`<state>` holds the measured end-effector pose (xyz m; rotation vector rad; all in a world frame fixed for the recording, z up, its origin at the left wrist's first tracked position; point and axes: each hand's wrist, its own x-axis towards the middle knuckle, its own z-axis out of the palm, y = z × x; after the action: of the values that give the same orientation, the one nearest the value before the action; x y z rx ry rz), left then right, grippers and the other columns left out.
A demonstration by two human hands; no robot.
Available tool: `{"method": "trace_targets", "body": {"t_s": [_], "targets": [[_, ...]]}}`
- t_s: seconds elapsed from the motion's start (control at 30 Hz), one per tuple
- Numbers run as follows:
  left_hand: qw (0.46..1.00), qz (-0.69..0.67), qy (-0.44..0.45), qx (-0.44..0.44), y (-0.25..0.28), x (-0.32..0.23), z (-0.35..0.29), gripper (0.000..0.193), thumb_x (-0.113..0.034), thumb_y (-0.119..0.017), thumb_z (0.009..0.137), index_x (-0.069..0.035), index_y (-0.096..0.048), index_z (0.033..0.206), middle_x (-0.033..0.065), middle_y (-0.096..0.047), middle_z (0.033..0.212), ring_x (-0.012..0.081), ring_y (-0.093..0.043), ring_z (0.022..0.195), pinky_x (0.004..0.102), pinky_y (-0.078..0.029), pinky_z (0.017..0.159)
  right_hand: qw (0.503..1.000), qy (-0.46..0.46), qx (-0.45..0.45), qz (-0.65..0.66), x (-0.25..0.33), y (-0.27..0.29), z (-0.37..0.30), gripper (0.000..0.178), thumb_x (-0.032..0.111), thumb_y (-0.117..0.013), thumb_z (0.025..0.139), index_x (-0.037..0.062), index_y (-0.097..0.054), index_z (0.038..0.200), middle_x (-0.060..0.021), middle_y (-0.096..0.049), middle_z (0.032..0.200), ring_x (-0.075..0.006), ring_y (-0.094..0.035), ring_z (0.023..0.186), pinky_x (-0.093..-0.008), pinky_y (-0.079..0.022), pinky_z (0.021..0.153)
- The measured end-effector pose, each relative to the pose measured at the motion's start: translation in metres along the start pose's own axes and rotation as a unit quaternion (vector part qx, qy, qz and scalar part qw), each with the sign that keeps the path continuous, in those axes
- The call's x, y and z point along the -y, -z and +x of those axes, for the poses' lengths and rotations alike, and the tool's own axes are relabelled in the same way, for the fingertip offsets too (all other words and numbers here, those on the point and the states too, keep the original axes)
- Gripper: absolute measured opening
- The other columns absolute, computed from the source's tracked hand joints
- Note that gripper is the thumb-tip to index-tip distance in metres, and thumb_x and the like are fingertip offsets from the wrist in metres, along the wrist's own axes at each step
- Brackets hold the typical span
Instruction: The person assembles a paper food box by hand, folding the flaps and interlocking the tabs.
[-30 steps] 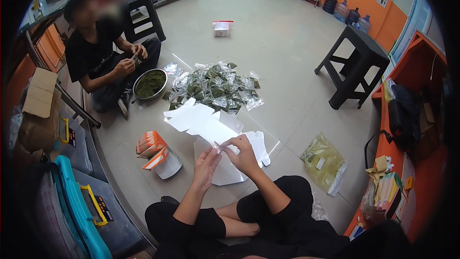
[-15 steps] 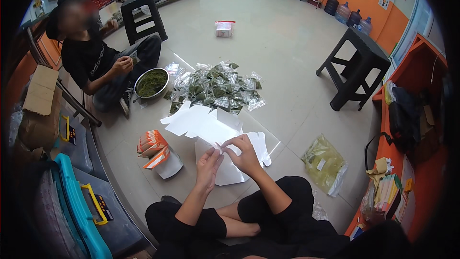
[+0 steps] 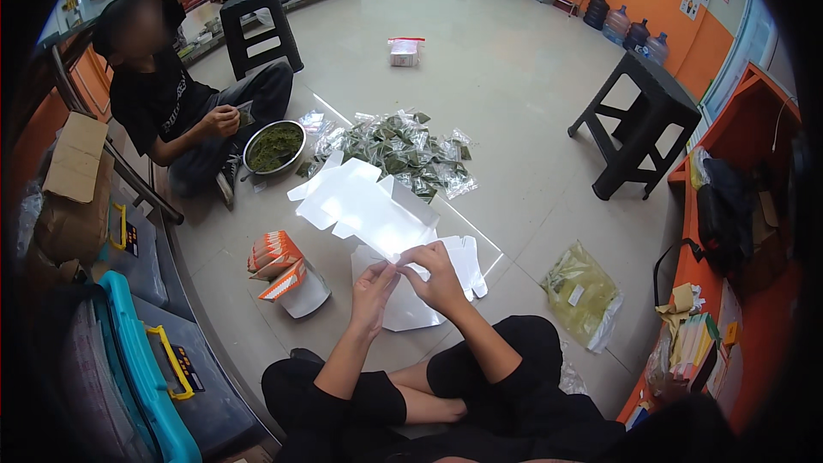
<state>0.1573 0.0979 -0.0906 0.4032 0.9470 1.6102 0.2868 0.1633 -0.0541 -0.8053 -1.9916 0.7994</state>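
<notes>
My left hand (image 3: 372, 296) and my right hand (image 3: 435, 281) meet in front of me, both closed with fingertips pinching the near edge of a white cardboard box blank (image 3: 360, 197). The blank slants away to the far left, its cut flaps spread out. Below my hands, more white cardboard (image 3: 411, 313) lies on the floor. Just left of it stands a white container (image 3: 307, 296) with folded orange-and-white cartons (image 3: 276, 255) in its top. Beyond the blank is a pile of small clear bags (image 3: 394, 150) with something dark green inside.
At the left a person (image 3: 163, 94) sits beside a metal bowl (image 3: 274, 147) of green filling. Toolboxes (image 3: 193, 369) line the left. To the right are a clear bag of yellow-green sheets (image 3: 583, 291), a black stool (image 3: 639, 120) and an orange shelf (image 3: 677, 291).
The white blank has opened out flatter, its folded panel no longer standing up. My hands stay nearly in place. The other person has raised one arm to their head.
</notes>
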Motion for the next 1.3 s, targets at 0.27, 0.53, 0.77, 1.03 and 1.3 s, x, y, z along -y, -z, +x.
{"method": "trace_targets", "body": {"t_s": [0.27, 0.53, 0.77, 1.03, 1.3], "targets": [[0.997, 0.049, -0.029, -0.047, -0.008, -0.005, -0.003, 0.026, -0.013, -0.062, 0.088, 0.004, -0.054, 0.106, 0.0098, -0.06, 0.099, 0.0164, -0.059, 0.097, 0.0272, -0.049, 0.089, 0.998, 0.022, 0.038, -0.033, 0.005, 0.0, -0.003, 0.017, 0.004, -0.068, 0.073, 0.0076, -0.067, 0.09, -0.0031, -0.066, 0.094, -0.0271, -0.051, 0.082, -0.0329, -0.044, 0.077], [0.972, 0.2, -0.095, -0.075, 0.017, -0.001, 0.02, 0.017, -0.011, -0.067, 0.082, 0.001, -0.055, 0.084, 0.0086, -0.063, 0.085, 0.0112, -0.061, 0.078, 0.0215, -0.049, 0.069, 0.995, 0.08, 0.05, -0.045, 0.013, -0.002, -0.003, 0.025, 0.003, -0.066, 0.072, 0.0056, -0.06, 0.095, -0.0102, -0.062, 0.094, -0.0312, -0.054, 0.082, -0.0364, -0.047, 0.072], [0.942, 0.315, -0.111, 0.017, 0.018, -0.007, 0.021, 0.016, -0.006, -0.067, 0.081, -0.001, -0.052, 0.078, 0.0031, -0.058, 0.077, 0.0095, -0.06, 0.073, 0.0224, -0.051, 0.067, 0.942, -0.069, -0.288, -0.158, 0.004, 0.017, 0.014, 0.054, 0.012, -0.067, 0.078, -0.0005, -0.045, 0.126, -0.0165, -0.055, 0.104, -0.0314, -0.053, 0.097, -0.036, -0.044, 0.083], [0.876, 0.461, -0.132, -0.051, 0.017, -0.008, 0.024, 0.025, -0.015, -0.071, 0.079, 0.001, -0.054, 0.088, 0.0064, -0.057, 0.072, 0.0129, -0.058, 0.067, 0.0281, -0.049, 0.061, 0.992, -0.015, -0.116, -0.052, -0.02, 0.029, 0.016, 0.034, -0.001, -0.055, 0.082, 0.0085, -0.06, 0.115, -0.0112, -0.062, 0.099, -0.0217, -0.056, 0.07, -0.0316, -0.046, 0.062], [0.613, 0.586, -0.454, -0.275, 0.014, -0.012, 0.024, 0.045, -0.037, -0.073, 0.077, 0.001, -0.051, 0.087, 0.0035, -0.05, 0.063, 0.0167, -0.051, 0.06, 0.0334, -0.044, 0.062, 0.984, 0.034, -0.039, -0.17, -0.014, 0.007, 0.005, 0.031, -0.002, -0.057, 0.074, 0.0104, -0.065, 0.102, -0.0049, -0.066, 0.089, -0.026, -0.056, 0.069, -0.0355, -0.048, 0.062]]}}
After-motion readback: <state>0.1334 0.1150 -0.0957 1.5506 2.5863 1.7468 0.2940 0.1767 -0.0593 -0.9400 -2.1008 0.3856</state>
